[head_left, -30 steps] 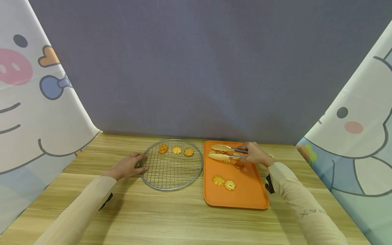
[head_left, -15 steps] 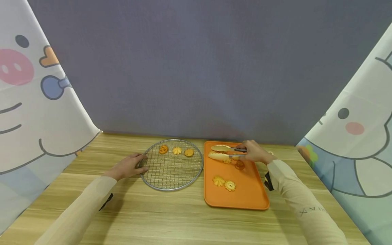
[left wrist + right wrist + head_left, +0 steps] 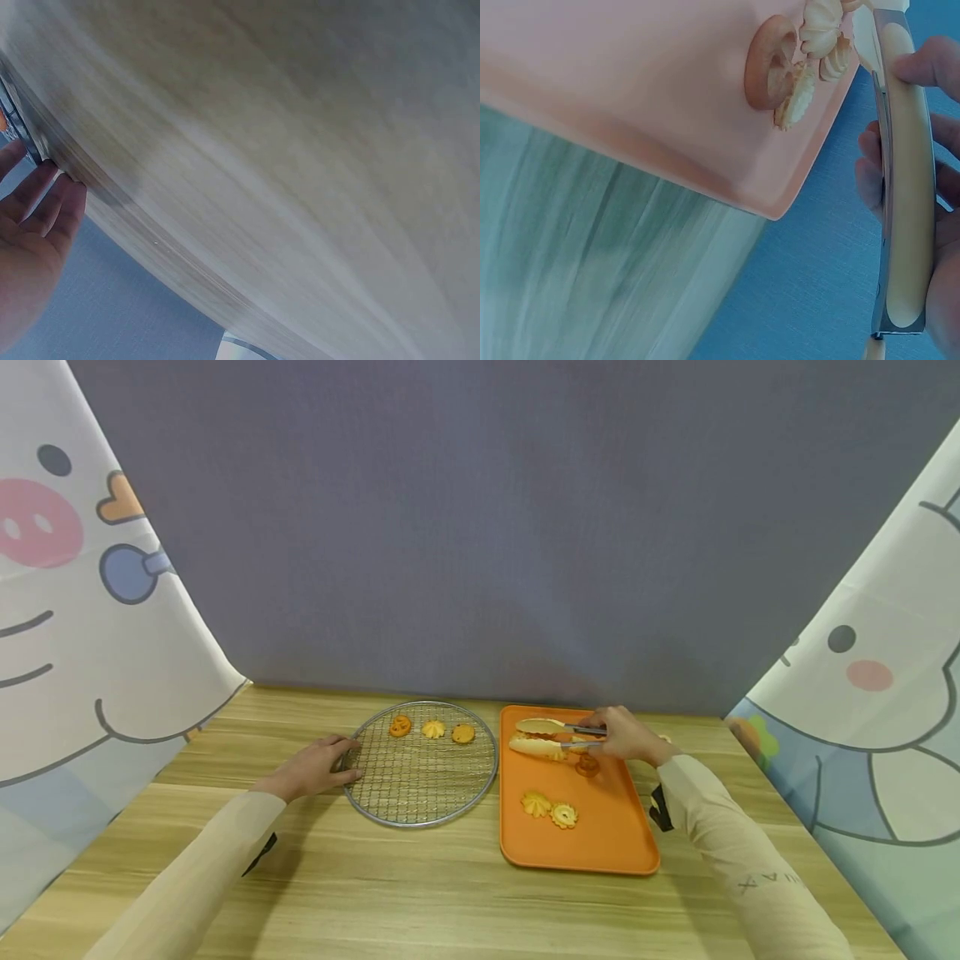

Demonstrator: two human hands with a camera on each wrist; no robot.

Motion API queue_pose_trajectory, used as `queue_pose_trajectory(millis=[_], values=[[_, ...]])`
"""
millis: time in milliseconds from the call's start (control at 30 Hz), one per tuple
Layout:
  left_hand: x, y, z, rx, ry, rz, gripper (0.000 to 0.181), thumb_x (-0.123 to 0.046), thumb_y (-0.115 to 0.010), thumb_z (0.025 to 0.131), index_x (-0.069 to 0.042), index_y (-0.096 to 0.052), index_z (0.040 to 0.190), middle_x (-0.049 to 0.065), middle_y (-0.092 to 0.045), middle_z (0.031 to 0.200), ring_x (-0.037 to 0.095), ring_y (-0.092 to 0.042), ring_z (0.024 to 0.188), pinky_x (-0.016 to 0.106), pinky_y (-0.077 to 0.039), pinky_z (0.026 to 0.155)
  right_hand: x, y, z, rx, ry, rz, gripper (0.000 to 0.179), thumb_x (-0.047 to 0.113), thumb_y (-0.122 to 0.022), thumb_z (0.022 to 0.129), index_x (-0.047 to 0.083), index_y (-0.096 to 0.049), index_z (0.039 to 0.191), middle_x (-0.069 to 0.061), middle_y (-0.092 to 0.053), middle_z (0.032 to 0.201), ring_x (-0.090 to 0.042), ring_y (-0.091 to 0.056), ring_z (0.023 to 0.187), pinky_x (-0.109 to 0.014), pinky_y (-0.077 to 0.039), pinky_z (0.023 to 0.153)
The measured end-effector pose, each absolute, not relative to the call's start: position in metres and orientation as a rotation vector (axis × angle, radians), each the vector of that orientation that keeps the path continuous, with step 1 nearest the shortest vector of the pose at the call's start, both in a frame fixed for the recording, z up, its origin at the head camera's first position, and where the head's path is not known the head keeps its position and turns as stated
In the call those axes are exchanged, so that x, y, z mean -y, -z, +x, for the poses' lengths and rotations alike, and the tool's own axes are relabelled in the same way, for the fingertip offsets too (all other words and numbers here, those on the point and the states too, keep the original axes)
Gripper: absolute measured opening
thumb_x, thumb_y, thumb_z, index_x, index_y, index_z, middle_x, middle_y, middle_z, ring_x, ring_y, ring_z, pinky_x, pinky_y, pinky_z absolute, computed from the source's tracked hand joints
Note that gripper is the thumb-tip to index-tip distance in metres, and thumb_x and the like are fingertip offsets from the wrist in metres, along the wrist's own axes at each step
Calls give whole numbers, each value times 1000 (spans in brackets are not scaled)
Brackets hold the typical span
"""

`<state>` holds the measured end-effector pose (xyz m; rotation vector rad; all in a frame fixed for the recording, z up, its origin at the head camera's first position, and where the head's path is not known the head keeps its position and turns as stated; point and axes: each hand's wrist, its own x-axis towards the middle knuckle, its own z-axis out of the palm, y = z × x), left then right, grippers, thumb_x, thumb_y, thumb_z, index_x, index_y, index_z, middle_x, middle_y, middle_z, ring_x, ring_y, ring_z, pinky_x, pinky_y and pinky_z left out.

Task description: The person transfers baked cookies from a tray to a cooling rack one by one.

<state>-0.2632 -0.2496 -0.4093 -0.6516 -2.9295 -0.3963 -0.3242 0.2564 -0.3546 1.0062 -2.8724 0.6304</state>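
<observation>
1. Nearest lies bare pale wood-grain table (image 3: 390, 893); just past it comes the near edge of a rectangular orange tray (image 3: 600, 847).
2. On the tray's nearer half, a pale yellow fluted cookie (image 3: 536, 803) lies just beside a scalloped ring-shaped cookie (image 3: 564, 815), apart from the group farther up.
3. The left hand (image 3: 311, 768), fingers relaxed and uncurled, touches the left rim of a round wire-mesh rack (image 3: 420, 823); it is well apart from the tray.
4. At the tray's far right, a brown round cookie (image 3: 587, 766) lies just below the tongs.
5. The right hand (image 3: 626, 735) grips steel tongs with cream tips (image 3: 557, 746). Their long axis runs crosswise, tips leftward, spread apart over the clustered cookies, with a yellow cookie (image 3: 557, 755) partly hidden beneath. Whether the tips touch any cookie, I cannot tell. This hand is clearly the nearer one to the cluster.
6. Along the rack's far side sit a brown pretzel-like cookie (image 3: 400, 726), a yellow fluted cookie (image 3: 433, 729) and a dotted round cookie (image 3: 462, 733).
7. A grey cloth backdrop (image 3: 480, 527) stands behind.
</observation>
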Motion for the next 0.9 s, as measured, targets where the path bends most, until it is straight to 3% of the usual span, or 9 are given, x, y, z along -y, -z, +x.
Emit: queue_pose_trajectory(millis=[167,400,733,900], values=[[249,409,-263,2908,406,-670,52,-38,-62,86,0,-54,121,26,-53,120,47,-50,108,59,-42,89,-257,357,-324,2891,-640,1002,39,9,-71,73,-5,-65,108,-22,-64,103,-27,-59,78,-27,-42,58],[250,411,-263,2852,408,-718,53,-40,-61,85,0,-55,118,26,-55,116,47,-52,104,57,-44,86,-256,355,-326,2914,-650,1014,41,8,-69,72,-6,-64,110,-20,-66,97,-13,-44,62,-25,-35,53],[248,407,-262,2954,401,-634,51,-34,-62,86,-1,-52,124,25,-51,124,47,-49,111,58,-41,91,-255,353,-325,2884,-595,1023,38,9,-70,70,-6,-66,105,-20,-66,98,-25,-55,74,-25,-38,56],[247,406,-261,2941,401,-645,52,-34,-63,85,0,-53,123,25,-52,122,46,-50,110,58,-42,91,-256,354,-325,2886,-628,1038,37,8,-70,72,-5,-66,106,-20,-66,96,-22,-54,69,-23,-40,55]])
